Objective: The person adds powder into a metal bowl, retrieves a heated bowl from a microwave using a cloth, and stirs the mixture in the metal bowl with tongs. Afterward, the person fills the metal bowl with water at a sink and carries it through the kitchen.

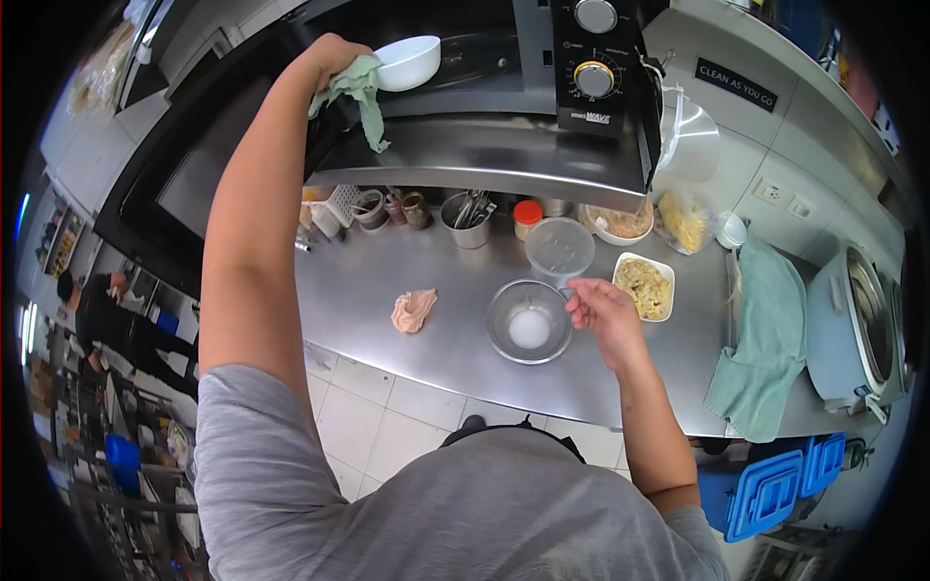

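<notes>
My left hand (339, 60) is up at the open microwave (475, 58), closed on a green cloth (366, 97) that hangs down from it. A white bowl (409, 64) touches the cloth and hand at the microwave opening. Lower right, my right hand (603, 315) pinches the thin handle at the rim of a metal bowl (499, 334) on the steel counter. A round white item (529, 329) lies inside that bowl. A crumpled pinkish cloth or glove (415, 311) rests on the counter to its left.
Behind the metal bowl are a clear container (560, 247), a red-lidded jar (527, 219) and a utensil pot (468, 232). A square food bowl (643, 288), a green towel (765, 339) and a cooker (852, 329) stand right. Another person (121, 320) is far left.
</notes>
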Tool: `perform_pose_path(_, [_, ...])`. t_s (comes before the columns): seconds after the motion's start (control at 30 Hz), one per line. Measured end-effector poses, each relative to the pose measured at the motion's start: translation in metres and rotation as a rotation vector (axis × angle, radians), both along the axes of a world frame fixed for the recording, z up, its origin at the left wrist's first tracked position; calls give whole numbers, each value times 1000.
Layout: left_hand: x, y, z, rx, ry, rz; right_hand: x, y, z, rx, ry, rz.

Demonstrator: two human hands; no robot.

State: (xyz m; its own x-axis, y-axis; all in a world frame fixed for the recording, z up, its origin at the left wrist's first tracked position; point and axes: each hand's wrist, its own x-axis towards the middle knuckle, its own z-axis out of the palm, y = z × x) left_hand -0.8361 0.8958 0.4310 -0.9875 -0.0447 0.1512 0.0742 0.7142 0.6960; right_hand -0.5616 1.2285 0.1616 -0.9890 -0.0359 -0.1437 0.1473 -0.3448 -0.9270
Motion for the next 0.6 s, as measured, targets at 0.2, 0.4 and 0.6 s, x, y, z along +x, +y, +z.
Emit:
perform_pose_path(0.2, [61, -16, 2, -72, 29, 19, 2, 2, -11, 19, 2, 79])
perform_pose_path(0.4, [120, -28, -4, -129, -20, 65, 7, 3, -19, 71, 4, 122])
perform_pose_path(0.6, [187, -15, -40, -99, -56, 31, 14, 14, -40, 136, -25, 133])
